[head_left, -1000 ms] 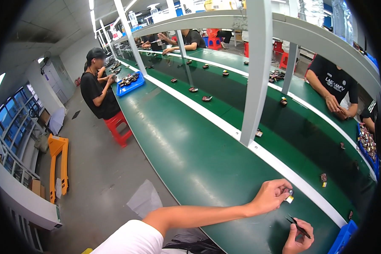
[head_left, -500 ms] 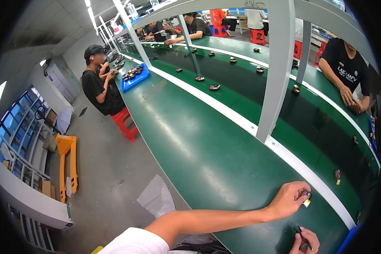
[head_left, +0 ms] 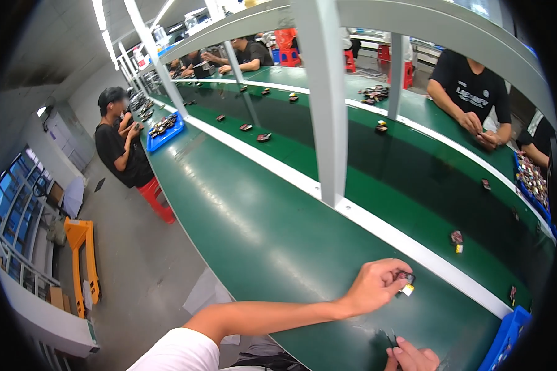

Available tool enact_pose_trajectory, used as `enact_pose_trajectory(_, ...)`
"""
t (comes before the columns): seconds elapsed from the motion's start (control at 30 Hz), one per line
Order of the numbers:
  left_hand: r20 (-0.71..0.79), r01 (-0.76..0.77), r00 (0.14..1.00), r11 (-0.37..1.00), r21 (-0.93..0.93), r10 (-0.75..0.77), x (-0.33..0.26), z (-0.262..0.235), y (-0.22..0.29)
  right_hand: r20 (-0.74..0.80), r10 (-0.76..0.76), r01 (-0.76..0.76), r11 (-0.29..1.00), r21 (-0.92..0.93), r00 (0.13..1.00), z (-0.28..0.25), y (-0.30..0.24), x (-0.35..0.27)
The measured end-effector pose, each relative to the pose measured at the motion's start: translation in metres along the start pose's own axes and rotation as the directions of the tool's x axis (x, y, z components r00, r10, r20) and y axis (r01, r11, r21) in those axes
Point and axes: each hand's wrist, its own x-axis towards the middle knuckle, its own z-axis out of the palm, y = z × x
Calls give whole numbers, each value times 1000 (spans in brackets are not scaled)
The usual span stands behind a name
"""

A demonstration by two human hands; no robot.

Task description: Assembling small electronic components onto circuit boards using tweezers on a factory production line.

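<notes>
My left hand (head_left: 374,286) is above the green bench near its belt side, its fingers pinching a small dark electronic part (head_left: 406,277) with a yellow-and-white tab hanging below. Closer to me, at the lower edge, my right hand (head_left: 414,357) is closed around thin dark tweezers (head_left: 392,339). Their two fine tips stick out toward the left hand, apart from the part. The rest of the right hand is cut off by the picture's edge.
Beyond a white rail runs a green conveyor belt (head_left: 377,179) carrying scattered small parts (head_left: 456,237). A grey post (head_left: 331,123) rises from the rail. One blue tray (head_left: 507,337) stands at lower right, another (head_left: 167,133) farther left. Co-workers sit left and across the belt.
The view has turned right, so the scene shifts left and the blue tray at lower right shows more. Both hands keep their holds; the part's dark face now shows more fully.
</notes>
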Motion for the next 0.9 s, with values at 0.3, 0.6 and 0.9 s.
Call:
enact_pose_trajectory(0.3, -21, 83, 996, 996, -18, -83, 16, -16, 9, -129, 74, -84, 994, -73, 989, 11, 28, -9)
enact_pose_trajectory(0.6, -123, -91, 984, 956, 280, 130, 147, 0, 18, -225, 277, -255, 959, 120, 934, 10, 38, -17)
enact_pose_trajectory(0.9, 46, -234, 868, 324, 917, 494, 162, 12, 20, -213, 297, -276, 953, 122, 931, 11, 49, -22)
